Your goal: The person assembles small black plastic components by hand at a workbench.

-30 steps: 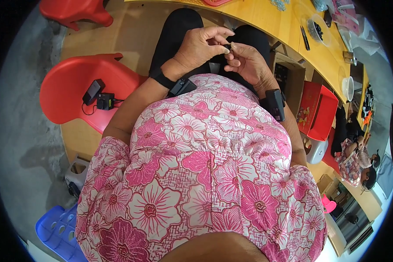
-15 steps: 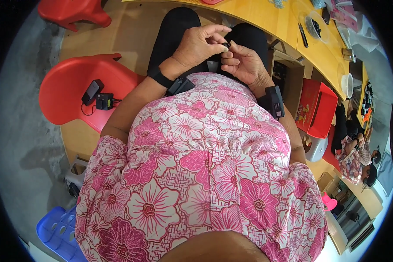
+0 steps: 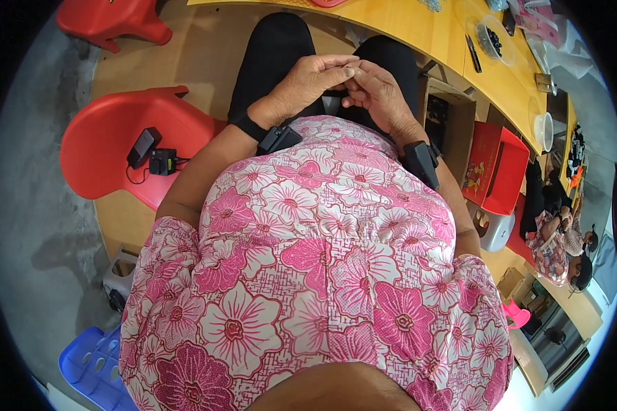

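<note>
Above my lap, my left hand [image 3: 314,81] and my right hand [image 3: 380,94] meet at the fingertips. Both are closed in a pinch, thumbs and forefingers touching each other. Whatever lies between the fingertips is covered by them, so I cannot make it out. Each wrist carries a black strap with a dark box-shaped device, the left device [image 3: 280,139] and the right device [image 3: 421,164]. Beyond the hands runs the edge of a yellow table [image 3: 391,24].
On the table lie a black pen [image 3: 474,54] and a clear bowl [image 3: 483,39] of small black pieces. A red chair [image 3: 92,144] at left holds black electronics [image 3: 162,162]. A red box [image 3: 493,168] stands at right; another person [image 3: 555,236] sits farther off.
My fingertips have come together, hiding a small dark piece that showed between them before. The left fingers have lowered and the right hand has shifted slightly left.
</note>
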`<control>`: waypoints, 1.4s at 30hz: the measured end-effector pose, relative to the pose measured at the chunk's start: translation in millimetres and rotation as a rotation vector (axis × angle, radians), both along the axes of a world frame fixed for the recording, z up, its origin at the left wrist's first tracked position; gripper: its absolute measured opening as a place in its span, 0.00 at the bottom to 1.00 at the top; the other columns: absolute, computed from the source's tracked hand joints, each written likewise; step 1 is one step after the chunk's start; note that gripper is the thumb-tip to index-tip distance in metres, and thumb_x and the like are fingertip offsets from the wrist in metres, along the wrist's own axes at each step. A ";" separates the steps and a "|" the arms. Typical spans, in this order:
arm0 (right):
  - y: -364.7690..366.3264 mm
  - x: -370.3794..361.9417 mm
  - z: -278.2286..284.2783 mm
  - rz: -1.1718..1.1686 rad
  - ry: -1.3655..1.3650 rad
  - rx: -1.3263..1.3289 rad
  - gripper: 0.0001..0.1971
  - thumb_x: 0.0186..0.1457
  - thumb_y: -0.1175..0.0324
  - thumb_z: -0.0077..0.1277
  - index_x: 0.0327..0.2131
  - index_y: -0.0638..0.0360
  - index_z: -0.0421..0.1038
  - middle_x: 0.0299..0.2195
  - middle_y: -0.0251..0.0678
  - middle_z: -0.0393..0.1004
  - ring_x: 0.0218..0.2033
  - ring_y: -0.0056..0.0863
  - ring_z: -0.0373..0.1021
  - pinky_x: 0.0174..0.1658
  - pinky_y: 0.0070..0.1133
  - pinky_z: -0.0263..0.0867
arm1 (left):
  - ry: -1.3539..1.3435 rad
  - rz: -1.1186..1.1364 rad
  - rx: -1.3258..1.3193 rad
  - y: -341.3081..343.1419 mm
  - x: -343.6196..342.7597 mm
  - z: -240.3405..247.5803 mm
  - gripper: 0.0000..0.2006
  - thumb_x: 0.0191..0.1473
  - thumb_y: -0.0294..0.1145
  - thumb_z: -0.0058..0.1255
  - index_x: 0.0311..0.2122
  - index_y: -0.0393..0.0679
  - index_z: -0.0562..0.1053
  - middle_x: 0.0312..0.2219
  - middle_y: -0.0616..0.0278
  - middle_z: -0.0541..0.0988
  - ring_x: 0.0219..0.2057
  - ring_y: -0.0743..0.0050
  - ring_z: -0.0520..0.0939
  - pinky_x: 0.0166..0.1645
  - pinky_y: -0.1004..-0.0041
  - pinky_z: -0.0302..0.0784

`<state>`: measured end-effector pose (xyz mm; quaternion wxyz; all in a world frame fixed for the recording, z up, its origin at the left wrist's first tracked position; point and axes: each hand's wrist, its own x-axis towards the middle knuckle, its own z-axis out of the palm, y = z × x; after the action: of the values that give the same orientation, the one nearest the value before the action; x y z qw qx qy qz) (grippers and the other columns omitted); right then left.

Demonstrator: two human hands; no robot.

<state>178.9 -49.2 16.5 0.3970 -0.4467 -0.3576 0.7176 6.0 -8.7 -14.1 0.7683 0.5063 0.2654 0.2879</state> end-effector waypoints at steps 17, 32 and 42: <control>-4.6 -12.9 10.3 -0.015 -0.482 0.371 0.12 0.59 0.67 0.41 0.37 0.68 0.65 0.25 0.37 0.66 0.21 0.22 0.67 0.24 0.19 0.66 | -0.001 0.119 0.019 -5.6 3.8 11.6 0.25 0.60 0.42 0.42 0.57 0.36 0.60 0.42 0.59 0.73 0.41 0.82 0.74 0.44 0.81 0.71; -2.9 -16.8 5.5 -0.028 -0.635 0.422 0.12 0.60 0.67 0.38 0.40 0.66 0.64 0.23 0.39 0.70 0.19 0.24 0.68 0.23 0.22 0.65 | 0.061 0.054 0.163 -7.0 11.6 -7.3 0.22 0.63 0.43 0.34 0.55 0.37 0.60 0.44 0.59 0.70 0.47 0.75 0.72 0.51 0.77 0.70; 9.3 6.5 8.8 -0.089 0.509 -0.062 0.16 0.61 0.53 0.38 0.35 0.57 0.64 0.19 0.23 0.53 0.16 0.13 0.49 0.26 0.18 0.58 | -0.028 0.184 0.044 4.5 2.1 0.2 0.30 0.60 0.54 0.34 0.60 0.43 0.52 0.50 0.52 0.69 0.47 0.68 0.74 0.53 0.69 0.67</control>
<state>185.4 -39.8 25.3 0.4915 -0.2790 -0.2041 0.7993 8.1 -4.2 -13.9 0.7310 0.4924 0.2937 0.3699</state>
